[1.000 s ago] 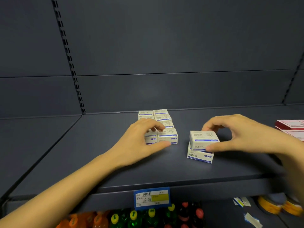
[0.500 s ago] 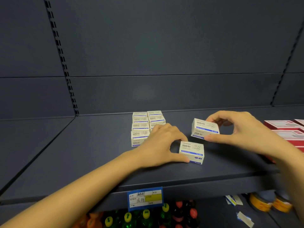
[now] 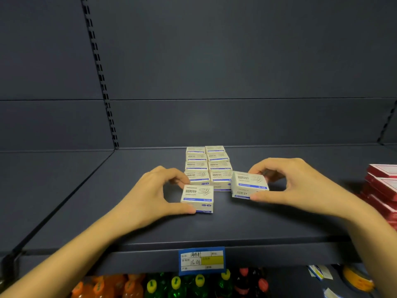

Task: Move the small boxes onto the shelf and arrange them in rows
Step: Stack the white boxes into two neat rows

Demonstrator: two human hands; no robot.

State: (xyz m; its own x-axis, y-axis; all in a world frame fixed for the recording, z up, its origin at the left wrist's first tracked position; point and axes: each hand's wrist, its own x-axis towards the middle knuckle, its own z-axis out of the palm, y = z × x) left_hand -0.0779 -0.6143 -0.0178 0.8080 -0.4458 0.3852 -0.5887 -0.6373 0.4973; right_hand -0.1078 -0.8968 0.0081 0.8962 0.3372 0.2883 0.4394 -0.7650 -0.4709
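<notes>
Several small white boxes with blue stripes [image 3: 208,164] stand in two rows on the dark shelf [image 3: 129,211], running from the back wall forward. My left hand [image 3: 154,194] pinches one such box [image 3: 198,197] that rests on the shelf in front of the left row. My right hand [image 3: 294,183] grips another small box [image 3: 249,184], tilted and slightly raised, just right of the front of the right row.
Red flat boxes [image 3: 382,186] are stacked at the right end of the shelf. A blue and yellow price tag [image 3: 202,260] hangs on the shelf's front edge. Below it stand bottles with orange, yellow and red caps [image 3: 176,284].
The two boxes were stacked to the right under my right hand. My left hand took the lower one and slid it left to the left row; my right hand carried the other toward the right row.
</notes>
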